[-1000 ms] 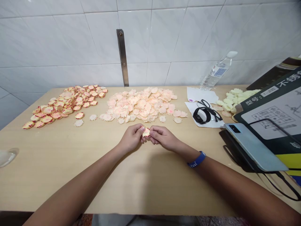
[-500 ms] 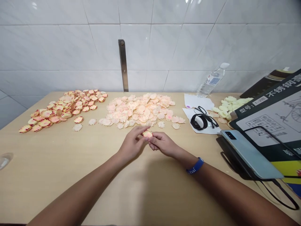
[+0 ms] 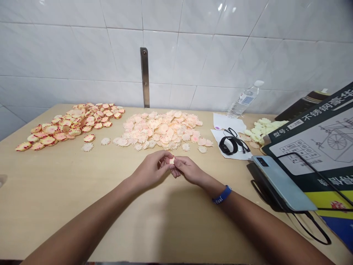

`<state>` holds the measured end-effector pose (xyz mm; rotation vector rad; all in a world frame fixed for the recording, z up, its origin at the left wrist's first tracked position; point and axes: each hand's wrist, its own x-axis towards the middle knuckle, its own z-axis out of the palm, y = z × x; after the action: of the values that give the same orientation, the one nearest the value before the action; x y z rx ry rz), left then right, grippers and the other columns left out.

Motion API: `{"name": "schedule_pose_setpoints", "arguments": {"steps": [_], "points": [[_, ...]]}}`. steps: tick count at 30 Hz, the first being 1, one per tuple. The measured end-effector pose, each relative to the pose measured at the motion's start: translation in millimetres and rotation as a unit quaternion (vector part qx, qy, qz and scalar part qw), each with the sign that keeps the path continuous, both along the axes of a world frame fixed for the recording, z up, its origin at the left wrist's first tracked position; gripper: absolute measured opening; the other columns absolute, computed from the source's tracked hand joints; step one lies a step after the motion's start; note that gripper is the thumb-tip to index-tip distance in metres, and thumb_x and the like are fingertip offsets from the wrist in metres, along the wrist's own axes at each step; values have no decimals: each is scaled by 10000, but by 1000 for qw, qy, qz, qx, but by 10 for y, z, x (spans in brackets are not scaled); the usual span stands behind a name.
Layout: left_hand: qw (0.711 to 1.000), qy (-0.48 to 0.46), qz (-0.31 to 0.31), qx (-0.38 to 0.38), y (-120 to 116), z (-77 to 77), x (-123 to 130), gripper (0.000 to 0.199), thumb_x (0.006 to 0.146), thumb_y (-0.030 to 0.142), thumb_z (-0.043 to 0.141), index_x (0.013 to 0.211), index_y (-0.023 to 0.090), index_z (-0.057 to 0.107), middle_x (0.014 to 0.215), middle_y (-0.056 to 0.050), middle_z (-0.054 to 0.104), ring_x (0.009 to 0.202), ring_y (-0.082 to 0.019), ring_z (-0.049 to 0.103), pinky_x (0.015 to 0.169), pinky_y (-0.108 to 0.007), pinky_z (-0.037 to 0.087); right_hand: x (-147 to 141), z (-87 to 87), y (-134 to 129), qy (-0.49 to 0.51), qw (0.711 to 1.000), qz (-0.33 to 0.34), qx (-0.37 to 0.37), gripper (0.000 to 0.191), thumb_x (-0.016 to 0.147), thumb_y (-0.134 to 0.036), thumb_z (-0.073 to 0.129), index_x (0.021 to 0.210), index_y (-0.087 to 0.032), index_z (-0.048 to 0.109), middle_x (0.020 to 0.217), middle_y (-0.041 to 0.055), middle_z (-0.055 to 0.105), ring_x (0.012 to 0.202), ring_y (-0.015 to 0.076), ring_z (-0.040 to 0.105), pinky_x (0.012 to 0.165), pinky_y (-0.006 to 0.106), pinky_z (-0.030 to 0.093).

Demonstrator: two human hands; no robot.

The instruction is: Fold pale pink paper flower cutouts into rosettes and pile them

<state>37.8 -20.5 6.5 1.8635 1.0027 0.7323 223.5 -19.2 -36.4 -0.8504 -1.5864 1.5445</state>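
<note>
Both hands meet over the table, in front of a heap of pale pink flower-shaped pieces (image 3: 165,127). Between their fingertips is a small cream flower piece (image 3: 172,160) with a red edge, largely covered by the fingers. My left hand (image 3: 154,167) pinches its left side. The right side is gripped by the thumb and curled fingers of my right hand (image 3: 189,168), which has a blue wristband (image 3: 222,195) on its wrist. A pile of red-edged flower pieces (image 3: 66,125) lies at the left.
On the right are a phone (image 3: 284,182) with a cable, a printed box (image 3: 317,147), a black watch (image 3: 230,145) on white paper (image 3: 230,121), a clear bottle (image 3: 245,99) and pale green pieces (image 3: 264,129). A metal strip (image 3: 145,77) stands against the tiled wall.
The flower piece between the hands is turned and more covered by the fingers, which have closed in around it. The whole view has shifted slightly.
</note>
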Motion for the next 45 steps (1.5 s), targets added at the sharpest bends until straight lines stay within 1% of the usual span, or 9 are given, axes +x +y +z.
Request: {"name": "schedule_pose_setpoints", "arguments": {"steps": [4,8,16,23,27,30,35,41,45], "points": [[988,-104,-46,-108,-14,23,24,181,910,356,579,881,177,566,816,-63,731,802,-206,715,679,-284,477,12,-9,-4,19,1000,10,-16,594,863,-735,475,752,-162,587,592,22,575,547,134,496,566,286,413],[974,-157,-68,-146,-4,14,23,198,899,357,602,884,161,574,830,-89,742,840,-227,722,768,-325,496,17,-3,0,23,999,12,-19,552,872,-691,514,740,-161,594,589,19,573,544,134,498,564,283,404],[983,-109,-13,-144,61,73,-22,227,789,371,667,798,147,693,639,-21,650,653,-150,598,620,-259,431,30,49,-25,-12,1000,-5,-3,548,871,-674,526,668,-167,569,557,1,541,510,117,483,535,267,394],[955,-187,-26,-230,55,-50,26,414,741,540,711,727,145,587,554,27,500,522,-88,433,530,-235,336,21,80,-52,-62,998,3,31,539,882,-652,527,630,-177,550,537,-5,527,526,117,479,551,263,399],[967,-188,-28,-171,64,-29,14,394,791,535,676,744,159,567,551,43,462,540,-92,416,551,-237,325,3,61,-39,-38,999,-7,14,509,890,-634,534,683,-169,564,562,-2,548,528,108,478,546,255,399],[975,-181,-22,-126,81,-6,-7,390,795,538,672,752,165,566,594,30,495,571,-106,454,575,-246,356,-11,29,-6,10,999,-45,-12,453,887,-606,567,766,-170,559,592,-12,559,509,90,472,520,236,392],[969,-198,-37,-143,108,-101,-22,368,837,518,633,785,161,559,684,-6,575,640,-131,528,636,-269,408,-17,19,36,58,996,-55,-40,392,819,-525,705,951,-184,565,687,-28,586,528,87,540,489,216,417],[976,-167,50,-127,120,-119,-4,294,811,433,680,859,156,593,740,-9,600,688,-138,560,644,-265,436,-42,42,22,38,995,-86,-46,399,777,-515,743,868,-174,556,624,-16,636,514,101,586,517,230,466],[941,-237,-43,-239,114,-152,36,358,743,454,755,773,145,579,707,-60,672,717,-205,662,767,-368,503,-70,47,-10,16,994,-76,-76,429,689,-492,813,779,-183,530,580,-24,635,486,106,584,504,236,469]]}}
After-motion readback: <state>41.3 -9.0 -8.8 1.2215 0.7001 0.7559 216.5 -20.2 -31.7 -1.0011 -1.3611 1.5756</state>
